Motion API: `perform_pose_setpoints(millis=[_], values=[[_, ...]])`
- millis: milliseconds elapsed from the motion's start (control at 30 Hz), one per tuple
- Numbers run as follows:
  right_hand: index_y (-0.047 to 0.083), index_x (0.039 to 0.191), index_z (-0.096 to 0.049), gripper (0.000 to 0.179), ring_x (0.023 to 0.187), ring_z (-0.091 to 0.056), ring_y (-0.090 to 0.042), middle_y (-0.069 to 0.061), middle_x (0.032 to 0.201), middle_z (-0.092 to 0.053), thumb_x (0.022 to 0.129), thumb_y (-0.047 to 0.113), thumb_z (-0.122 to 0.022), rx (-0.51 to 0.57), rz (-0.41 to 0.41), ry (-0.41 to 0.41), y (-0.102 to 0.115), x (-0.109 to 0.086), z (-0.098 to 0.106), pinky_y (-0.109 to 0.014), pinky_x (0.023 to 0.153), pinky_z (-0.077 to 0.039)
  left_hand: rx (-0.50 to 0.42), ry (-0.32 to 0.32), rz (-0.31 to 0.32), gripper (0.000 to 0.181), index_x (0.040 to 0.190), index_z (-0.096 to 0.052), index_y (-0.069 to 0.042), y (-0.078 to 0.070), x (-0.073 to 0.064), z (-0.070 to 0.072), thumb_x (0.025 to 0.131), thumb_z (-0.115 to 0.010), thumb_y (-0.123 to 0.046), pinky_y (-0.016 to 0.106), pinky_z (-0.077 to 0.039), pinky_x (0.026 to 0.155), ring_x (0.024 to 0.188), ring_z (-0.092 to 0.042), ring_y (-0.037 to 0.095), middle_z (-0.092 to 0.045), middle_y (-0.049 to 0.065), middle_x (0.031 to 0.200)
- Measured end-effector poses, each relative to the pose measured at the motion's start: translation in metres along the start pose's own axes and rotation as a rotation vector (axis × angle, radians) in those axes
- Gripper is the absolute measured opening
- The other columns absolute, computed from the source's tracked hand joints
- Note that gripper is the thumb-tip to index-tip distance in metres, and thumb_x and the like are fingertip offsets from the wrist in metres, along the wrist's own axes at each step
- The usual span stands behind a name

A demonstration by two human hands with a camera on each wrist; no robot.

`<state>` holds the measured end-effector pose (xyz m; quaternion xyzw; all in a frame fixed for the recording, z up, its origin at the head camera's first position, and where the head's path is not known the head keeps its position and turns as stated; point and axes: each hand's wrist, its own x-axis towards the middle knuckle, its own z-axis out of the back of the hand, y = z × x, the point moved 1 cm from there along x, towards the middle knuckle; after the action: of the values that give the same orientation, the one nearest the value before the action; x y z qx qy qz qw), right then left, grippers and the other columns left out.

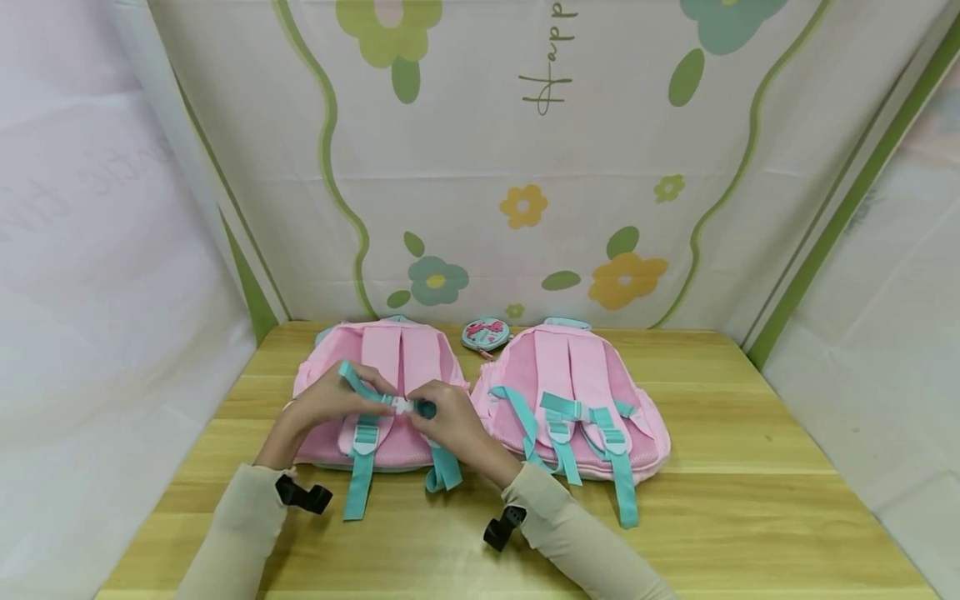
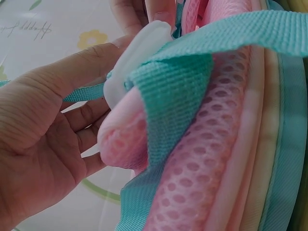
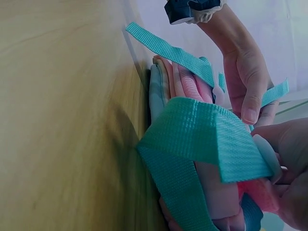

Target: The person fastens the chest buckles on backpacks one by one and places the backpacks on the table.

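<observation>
Two pink backpacks lie side by side with their shoulder straps facing up. Over the left backpack [image 1: 382, 457], a white plastic buckle [image 1: 402, 406] on a teal chest strap [image 1: 358, 382] sits between both hands. My left hand [image 1: 336, 395] pinches the buckle's left side, with the strap's loose end sticking up by its thumb. From the other side, my right hand [image 1: 452, 421] pinches the buckle's right side. In the left wrist view, a white strap adjuster [image 2: 126, 72] partly hides the fingers. The buckle itself is hidden in both wrist views.
The right backpack [image 1: 645, 429] lies against the left one, its own teal chest strap [image 1: 566, 406] across its shoulder straps. A small round pouch [image 1: 486, 333] stands behind, between them. Loose teal webbing hangs onto the wooden table [image 1: 750, 517]. A flowered cloth [image 1: 480, 150] hangs behind.
</observation>
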<state>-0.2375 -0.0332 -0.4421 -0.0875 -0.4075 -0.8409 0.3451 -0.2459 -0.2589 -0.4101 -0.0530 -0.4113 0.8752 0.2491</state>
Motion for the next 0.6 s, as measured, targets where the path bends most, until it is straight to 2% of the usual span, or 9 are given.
perform_pose_setpoints(millis=[133,300,600], values=[[0.002,0.109,-0.077,0.021,0.100,-0.071,-0.018,-0.009,0.106,-0.077,0.089,0.007,-0.078,0.012,-0.012,-0.007,0.0001,-0.0011,0.0000,-0.025,0.086,-0.059,-0.004,0.011,-0.017,0.023,0.103,-0.081,-0.015,-0.0003,-0.0001,0.0008,0.083,-0.086,-0.024,0.023,-0.056,0.079,0.089,-0.070,0.011,-0.079,-0.001,0.099],[0.001,0.108,-0.077,0.021,0.098,-0.071,-0.018,-0.009,0.106,-0.077,0.088,0.007,-0.078,0.018,-0.011,-0.014,0.0004,-0.0015,0.0006,-0.024,0.084,-0.058,-0.056,0.049,-0.055,0.025,0.108,-0.080,-0.009,0.0006,-0.0010,0.0027,0.084,-0.084,-0.016,0.023,-0.056,0.080,0.091,-0.070,0.017,-0.079,0.006,0.103],[0.001,0.104,-0.077,0.019,0.097,-0.072,-0.018,-0.009,0.102,-0.077,0.086,0.007,-0.080,-0.011,0.029,-0.051,0.0005,-0.0009,0.0013,-0.025,0.084,-0.058,-0.030,0.022,-0.027,0.025,0.108,-0.080,-0.012,-0.0012,-0.0015,0.0033,0.085,-0.084,-0.019,0.023,-0.057,0.081,0.094,-0.071,0.011,-0.080,0.001,0.103]])
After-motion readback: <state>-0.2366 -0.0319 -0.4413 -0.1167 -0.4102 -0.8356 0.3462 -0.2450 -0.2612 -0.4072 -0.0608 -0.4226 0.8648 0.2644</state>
